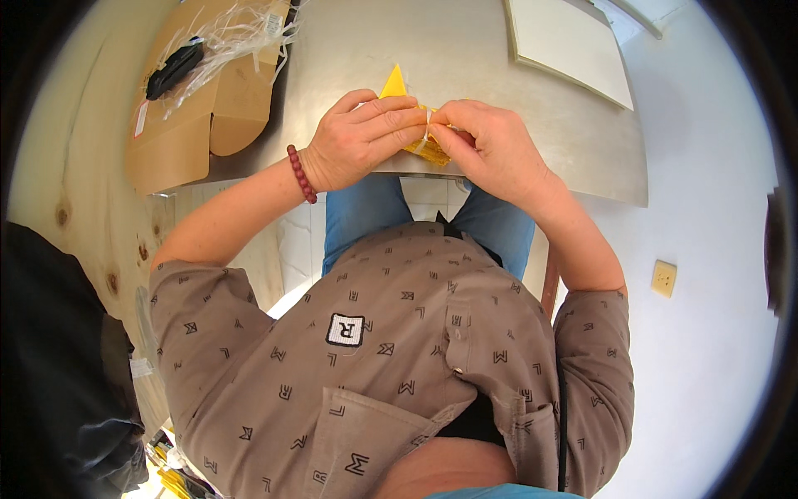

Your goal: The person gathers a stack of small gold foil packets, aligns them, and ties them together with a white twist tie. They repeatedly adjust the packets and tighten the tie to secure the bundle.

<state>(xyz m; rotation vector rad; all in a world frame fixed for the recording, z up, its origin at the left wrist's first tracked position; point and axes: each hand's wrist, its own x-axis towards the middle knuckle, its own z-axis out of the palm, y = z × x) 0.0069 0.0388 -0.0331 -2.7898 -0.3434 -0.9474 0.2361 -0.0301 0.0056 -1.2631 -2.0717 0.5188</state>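
A bundle of thin yellow material (434,153) lies at the near edge of the metal table, with one pointed yellow corner sticking out on its far side. Across it runs a narrow white strip (428,119). My left hand (357,137), a dark red bead bracelet at its wrist, presses over the bundle's left part with the fingers together. From the right, my right hand (492,143) pinches the white strip between thumb and forefinger. My fingers cover much of the bundle, so whether the strip is knotted cannot be seen.
An open cardboard box (170,160) stands at the table's left, topped by loose whitish plastic strips (237,41) and a black object (174,68). A flat white board (573,48) lies at the far right of the metal table (349,54). Dark cloth (62,358) hangs at lower left.
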